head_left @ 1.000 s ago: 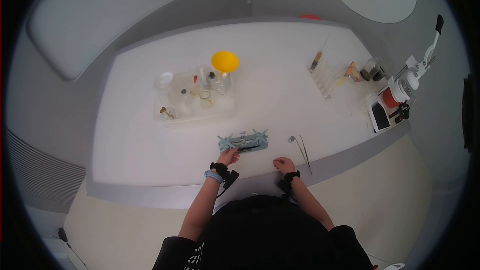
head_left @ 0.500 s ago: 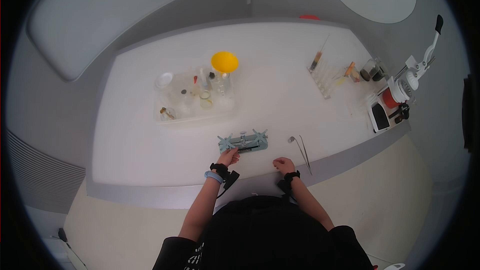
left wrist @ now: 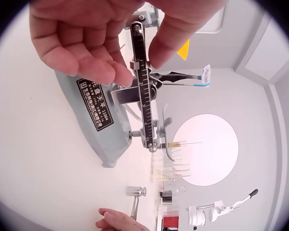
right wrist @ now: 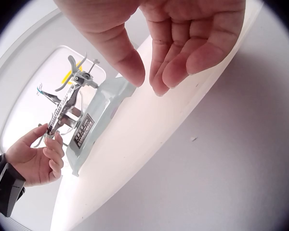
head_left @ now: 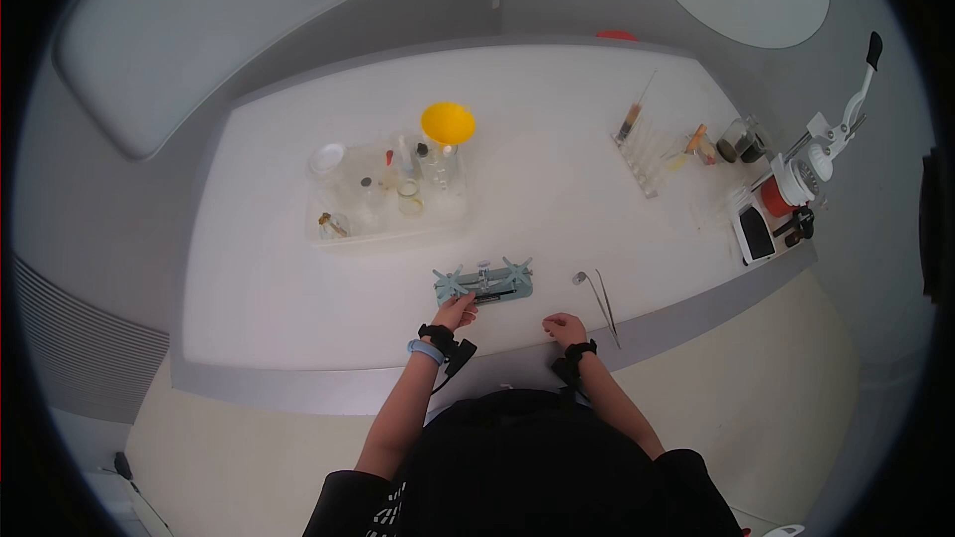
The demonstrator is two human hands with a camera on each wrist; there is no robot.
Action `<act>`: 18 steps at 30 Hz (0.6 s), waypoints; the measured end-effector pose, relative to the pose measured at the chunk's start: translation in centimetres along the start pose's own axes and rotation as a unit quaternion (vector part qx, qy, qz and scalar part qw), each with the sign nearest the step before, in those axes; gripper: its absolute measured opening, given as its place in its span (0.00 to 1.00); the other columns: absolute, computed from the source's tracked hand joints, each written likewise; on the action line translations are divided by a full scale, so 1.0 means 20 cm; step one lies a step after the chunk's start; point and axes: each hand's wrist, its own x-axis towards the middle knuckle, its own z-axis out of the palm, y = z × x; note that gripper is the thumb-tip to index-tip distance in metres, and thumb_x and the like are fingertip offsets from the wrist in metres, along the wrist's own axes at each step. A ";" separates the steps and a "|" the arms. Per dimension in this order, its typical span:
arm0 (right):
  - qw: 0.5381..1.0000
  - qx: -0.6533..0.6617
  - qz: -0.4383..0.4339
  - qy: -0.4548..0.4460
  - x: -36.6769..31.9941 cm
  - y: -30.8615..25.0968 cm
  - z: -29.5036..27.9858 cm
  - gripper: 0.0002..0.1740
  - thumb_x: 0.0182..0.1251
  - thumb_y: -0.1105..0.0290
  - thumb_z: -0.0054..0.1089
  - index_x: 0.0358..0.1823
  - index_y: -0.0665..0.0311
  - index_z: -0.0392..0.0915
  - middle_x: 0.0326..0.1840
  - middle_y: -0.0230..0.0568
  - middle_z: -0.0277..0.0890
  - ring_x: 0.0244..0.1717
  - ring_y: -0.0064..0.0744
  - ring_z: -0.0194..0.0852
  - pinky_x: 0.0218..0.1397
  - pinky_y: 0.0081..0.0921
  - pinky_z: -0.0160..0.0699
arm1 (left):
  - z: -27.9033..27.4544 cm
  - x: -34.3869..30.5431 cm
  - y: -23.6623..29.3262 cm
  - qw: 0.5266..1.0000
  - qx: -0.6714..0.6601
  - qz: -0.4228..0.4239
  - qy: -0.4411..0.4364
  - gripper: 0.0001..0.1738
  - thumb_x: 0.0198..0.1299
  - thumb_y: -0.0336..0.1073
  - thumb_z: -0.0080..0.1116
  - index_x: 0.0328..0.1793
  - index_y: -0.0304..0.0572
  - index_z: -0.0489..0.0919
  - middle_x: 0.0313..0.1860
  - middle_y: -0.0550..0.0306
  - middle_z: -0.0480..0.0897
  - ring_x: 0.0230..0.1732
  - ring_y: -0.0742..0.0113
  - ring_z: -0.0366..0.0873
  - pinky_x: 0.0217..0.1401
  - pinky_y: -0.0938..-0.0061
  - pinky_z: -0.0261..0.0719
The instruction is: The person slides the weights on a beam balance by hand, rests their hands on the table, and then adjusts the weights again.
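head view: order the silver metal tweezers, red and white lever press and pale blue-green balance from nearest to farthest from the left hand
1. Pale blue-green balance, at the left hand's fingers
2. Silver metal tweezers, to its right
3. Red and white lever press, far right

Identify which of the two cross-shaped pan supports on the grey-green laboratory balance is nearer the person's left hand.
The left support, just beyond the left hand; the right support stands at the opposite end of the balance.
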 end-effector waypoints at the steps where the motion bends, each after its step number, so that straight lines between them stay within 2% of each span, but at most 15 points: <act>1: 1.000 0.000 0.000 0.000 0.00 0.00 0.00 0.10 0.45 0.67 0.55 0.27 0.66 0.74 0.20 0.35 0.73 0.21 0.22 0.69 0.27 0.16 0.67 | 0.00 0.00 0.00 1.000 -0.002 0.000 0.000 0.18 0.47 0.48 0.52 0.33 0.41 0.70 0.20 0.64 0.73 0.21 0.77 0.69 0.26 0.85 0.67; 18: 1.000 0.003 -0.001 0.004 0.01 0.01 0.00 0.10 0.44 0.67 0.55 0.27 0.65 0.74 0.20 0.35 0.73 0.20 0.21 0.68 0.26 0.17 0.67 | 0.01 0.00 0.01 1.000 0.009 0.000 -0.004 0.17 0.48 0.48 0.51 0.32 0.42 0.70 0.21 0.64 0.73 0.21 0.77 0.69 0.26 0.85 0.68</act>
